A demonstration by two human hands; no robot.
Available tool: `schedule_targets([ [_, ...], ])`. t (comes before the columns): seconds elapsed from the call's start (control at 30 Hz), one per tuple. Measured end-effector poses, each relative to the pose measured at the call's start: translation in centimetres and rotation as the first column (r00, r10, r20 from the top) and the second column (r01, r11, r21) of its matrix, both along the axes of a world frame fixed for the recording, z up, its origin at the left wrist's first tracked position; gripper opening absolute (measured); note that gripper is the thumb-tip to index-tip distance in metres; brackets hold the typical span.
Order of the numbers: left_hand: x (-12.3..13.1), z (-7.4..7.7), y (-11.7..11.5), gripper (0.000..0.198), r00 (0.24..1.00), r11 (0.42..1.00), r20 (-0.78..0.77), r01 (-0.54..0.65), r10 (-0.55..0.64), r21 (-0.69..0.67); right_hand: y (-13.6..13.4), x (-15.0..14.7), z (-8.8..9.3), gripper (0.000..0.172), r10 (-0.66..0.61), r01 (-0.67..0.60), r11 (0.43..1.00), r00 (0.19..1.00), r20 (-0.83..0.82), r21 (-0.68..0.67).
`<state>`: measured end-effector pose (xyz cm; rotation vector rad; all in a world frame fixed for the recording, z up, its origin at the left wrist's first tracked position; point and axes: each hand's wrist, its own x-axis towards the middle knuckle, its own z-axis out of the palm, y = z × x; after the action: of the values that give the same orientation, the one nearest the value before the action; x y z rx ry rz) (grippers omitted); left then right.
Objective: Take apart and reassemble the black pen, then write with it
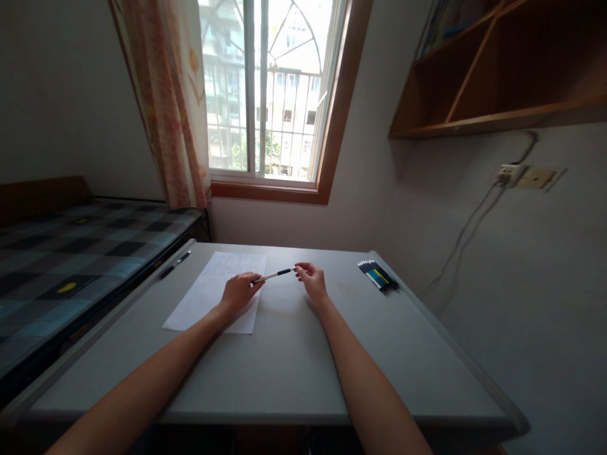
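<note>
A slim pen (275,275) with a white barrel and a dark grip is held level above the table, between both hands. My left hand (238,292) is closed around its dark left end, over the right part of a white sheet of paper (208,306). At the other end, the fingertips of my right hand (312,280) pinch the pen's tip, or a small piece on it; which one I cannot tell. Faint writing or printing shows along the upper part of the sheet.
Several pens (378,276) lie in a row near the right edge of the grey table (294,373). A single dark pen (175,265) lies by its left edge. A bed (95,234) stands at left, and a wall shelf (484,120) hangs at upper right.
</note>
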<state>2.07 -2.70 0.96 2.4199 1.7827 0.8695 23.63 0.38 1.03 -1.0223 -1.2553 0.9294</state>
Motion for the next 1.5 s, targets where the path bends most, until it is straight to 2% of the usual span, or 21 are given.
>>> schedule_targets([
  [0.67,-0.1,-0.29,0.18,0.025,1.0,1.0,0.006,0.016,-0.016,0.008,0.45,-0.13,-0.55,0.025,0.014,-0.014,1.0,1.0,0.008,-0.002],
  [1.5,-0.18,-0.6,0.42,0.025,1.0,0.999,0.007,0.028,-0.028,0.021,0.18,-0.16,-0.34,0.026,0.029,-0.029,0.999,0.999,-0.034,-0.013],
])
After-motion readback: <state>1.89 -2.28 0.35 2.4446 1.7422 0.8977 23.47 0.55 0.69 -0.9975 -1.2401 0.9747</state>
